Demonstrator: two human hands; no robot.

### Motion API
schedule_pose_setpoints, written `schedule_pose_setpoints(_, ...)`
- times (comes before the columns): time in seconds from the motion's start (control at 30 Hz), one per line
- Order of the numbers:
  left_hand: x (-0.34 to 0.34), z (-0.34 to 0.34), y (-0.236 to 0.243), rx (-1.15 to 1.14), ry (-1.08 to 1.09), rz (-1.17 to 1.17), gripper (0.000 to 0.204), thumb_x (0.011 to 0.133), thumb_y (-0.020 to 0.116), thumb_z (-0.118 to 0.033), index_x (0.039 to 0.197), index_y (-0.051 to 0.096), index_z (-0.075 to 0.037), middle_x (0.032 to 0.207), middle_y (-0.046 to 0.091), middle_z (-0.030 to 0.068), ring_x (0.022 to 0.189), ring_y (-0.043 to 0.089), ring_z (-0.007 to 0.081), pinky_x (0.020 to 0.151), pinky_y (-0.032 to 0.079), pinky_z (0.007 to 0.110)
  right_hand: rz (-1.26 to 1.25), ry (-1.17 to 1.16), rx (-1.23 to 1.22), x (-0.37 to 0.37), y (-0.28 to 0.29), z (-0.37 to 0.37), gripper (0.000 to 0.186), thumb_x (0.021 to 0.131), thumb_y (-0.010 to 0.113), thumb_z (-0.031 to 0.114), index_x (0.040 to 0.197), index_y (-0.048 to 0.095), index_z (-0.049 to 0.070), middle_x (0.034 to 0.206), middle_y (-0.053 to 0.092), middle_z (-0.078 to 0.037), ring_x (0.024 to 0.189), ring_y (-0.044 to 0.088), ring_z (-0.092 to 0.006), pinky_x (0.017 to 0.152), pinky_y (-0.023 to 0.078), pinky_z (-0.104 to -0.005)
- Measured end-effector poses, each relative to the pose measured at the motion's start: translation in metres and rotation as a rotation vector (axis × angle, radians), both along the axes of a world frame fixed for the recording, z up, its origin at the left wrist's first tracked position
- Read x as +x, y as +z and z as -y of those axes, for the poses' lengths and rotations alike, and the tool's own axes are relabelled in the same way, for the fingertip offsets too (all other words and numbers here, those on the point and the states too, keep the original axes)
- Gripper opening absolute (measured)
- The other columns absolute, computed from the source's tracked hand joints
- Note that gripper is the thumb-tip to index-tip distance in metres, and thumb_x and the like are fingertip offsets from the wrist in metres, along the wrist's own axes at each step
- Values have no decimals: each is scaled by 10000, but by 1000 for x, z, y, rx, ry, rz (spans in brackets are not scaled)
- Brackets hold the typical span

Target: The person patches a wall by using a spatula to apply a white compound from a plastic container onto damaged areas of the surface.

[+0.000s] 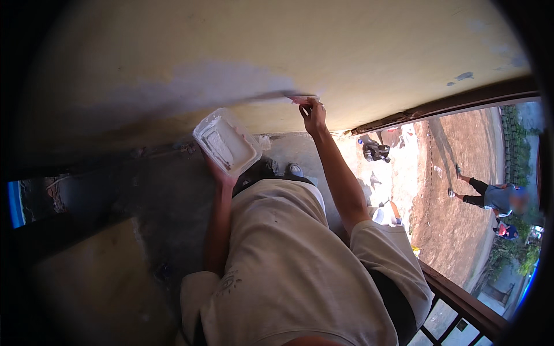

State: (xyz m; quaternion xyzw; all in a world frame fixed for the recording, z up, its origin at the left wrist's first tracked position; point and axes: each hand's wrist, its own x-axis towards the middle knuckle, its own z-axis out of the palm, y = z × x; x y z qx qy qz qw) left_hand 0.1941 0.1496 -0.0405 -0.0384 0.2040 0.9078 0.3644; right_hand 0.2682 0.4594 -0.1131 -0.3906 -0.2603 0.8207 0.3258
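My left hand (pixel 223 176) supports a clear plastic tub (pixel 247 151) from below and the side, with its fingers partly hidden. White paste (pixel 216 143) coats one side of the tub's inside. Farther up and to the right, my right hand (pixel 314 118) grips a flat, pinkish scraper (pixel 302 100). The scraper lies against or very close to the yellowish wall (pixel 190 40). A pale, whitish patch (pixel 213 78) spreads over the wall to the left of the scraper.
A dark wooden door frame (pixel 444 105) borders a sunlit opening at the right. Outside, a person (pixel 490 196) walks on brown ground near green plants. A dark bag (pixel 376 151) sits by the opening. Metal railings (pixel 453 320) stand at lower right. My shoe (pixel 295 169) shows on the grey floor.
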Motion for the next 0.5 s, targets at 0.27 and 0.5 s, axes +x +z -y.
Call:
schedule_pose_setpoints(0.27, -13, -15, 48, 93, -21, -103, 614, 997, 360, -516, 1430, 427, -86, 1345, 559, 146, 1167, 581, 354, 1019, 462, 519, -377, -36, 373, 60, 243, 35, 118, 916, 555, 126, 973, 596, 31, 967, 636, -83, 898, 604, -186, 827, 481, -340)
schedule_pose_setpoints(0.5, -2, -13, 63, -3, -25, -2, 642, 988, 352, -571, 1435, 428, -116, 1366, 541, 147, 1196, 560, 347, 1043, 431, 523, -70, 13, 115, 61, 74, 35, 143, 892, 593, 165, 951, 595, 35, 916, 626, -89, 870, 610, -198, 787, 499, -332)
